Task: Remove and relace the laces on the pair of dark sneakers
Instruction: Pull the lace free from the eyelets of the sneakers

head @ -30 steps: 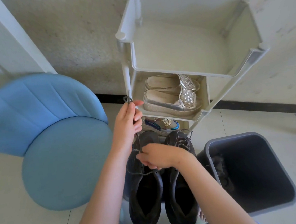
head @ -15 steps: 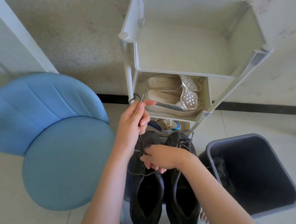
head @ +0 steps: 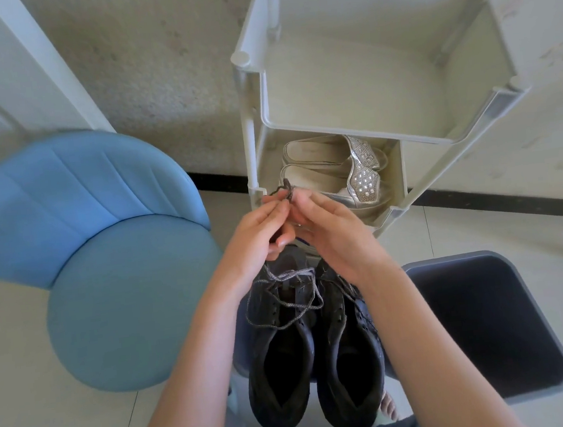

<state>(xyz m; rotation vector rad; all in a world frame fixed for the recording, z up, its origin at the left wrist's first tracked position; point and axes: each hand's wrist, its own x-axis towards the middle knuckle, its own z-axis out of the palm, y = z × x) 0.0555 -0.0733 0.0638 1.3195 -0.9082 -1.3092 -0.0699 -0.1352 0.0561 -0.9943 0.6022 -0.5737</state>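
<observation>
Both hands up over the sneakers, fingertips meeting at the far end, just in front of the rack's lower shelf; left hand [head: 261, 237] grip: thumb and fingers pinching the lace [head: 293, 296] at its dark bunched end; right hand [head: 332, 241] grip: fingertips pressed onto the same bunched end from the right, palm facing left; the exact finger hold on that side is partly hidden.

The lace runs down from the hands to the left sneaker [head: 279, 361]; it lies in loose grey loops across that shoe's eyelets, slack, not pulled tight; right sneaker [head: 351, 365] is touching it on the right, its lace still threaded as far as I can see; both shoes are toes far, openings near, centre of view, between the forearms; can't tell what they sit on.

Around: blue chair [head: 106, 264] left; pale shoe rack [head: 252, 140] far centre against the wall, top tray bare, silver sandals [head: 334, 173] on the shelf below; dark bin [head: 543, 336] right, just beside the right sneaker; bare toes [head: 390, 407] near edge, by the right sneaker's heel; tiled floor [head: 24, 410] underneath.
</observation>
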